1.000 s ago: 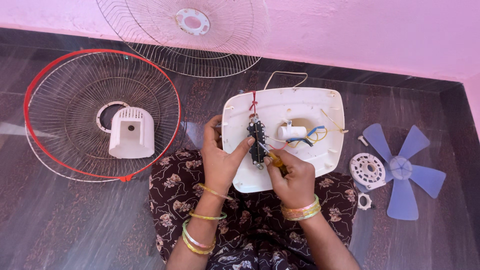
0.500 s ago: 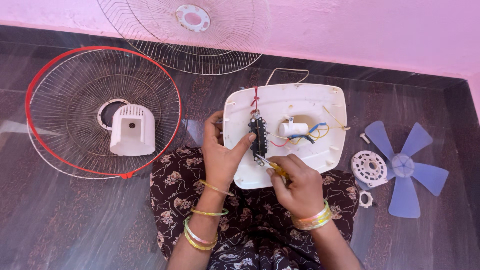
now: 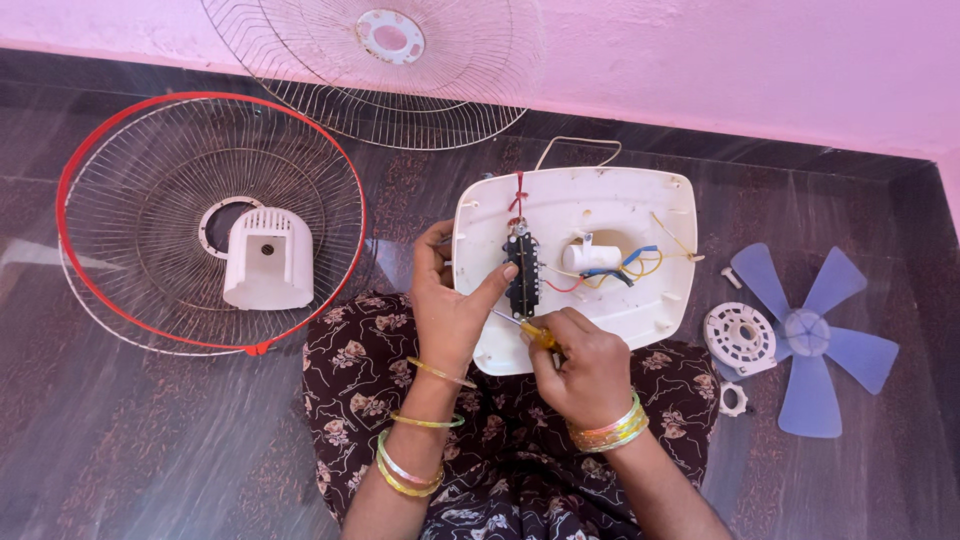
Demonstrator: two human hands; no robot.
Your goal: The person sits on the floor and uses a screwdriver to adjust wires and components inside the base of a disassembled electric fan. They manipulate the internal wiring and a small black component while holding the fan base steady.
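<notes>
While we sweep in from the left of the frame, we meet a red-rimmed wire fan guard (image 3: 120,130) flat on the dark floor, with a white plastic motor cover (image 3: 268,260) resting on its hub. Above it, at top centre, a second wire guard (image 3: 440,90) leans near the pink wall.

Now to the middle, where we have the action. Our left hand (image 3: 450,310) grips the left edge of the white fan base (image 3: 600,200), which lies upturned and propped on our lap, thumb stretched across to press beside the black switch block (image 3: 523,275). That block sits just above and between both hands, its long axis running up and down the frame, with red, blue and yellow wires trailing off to its right toward a small white capacitor (image 3: 590,257).

Our right hand (image 3: 585,370) is curled tight around a yellow-handled screwdriver (image 3: 530,330), its shaft angling up and left toward the lower end of the block. The left thumb is the nearer to the block; the screwdriver tip is right beside it, though we cannot tell whether it touches.

Over on the right, a white round plate (image 3: 740,338) lies against a pale blue fan blade (image 3: 810,340).
</notes>
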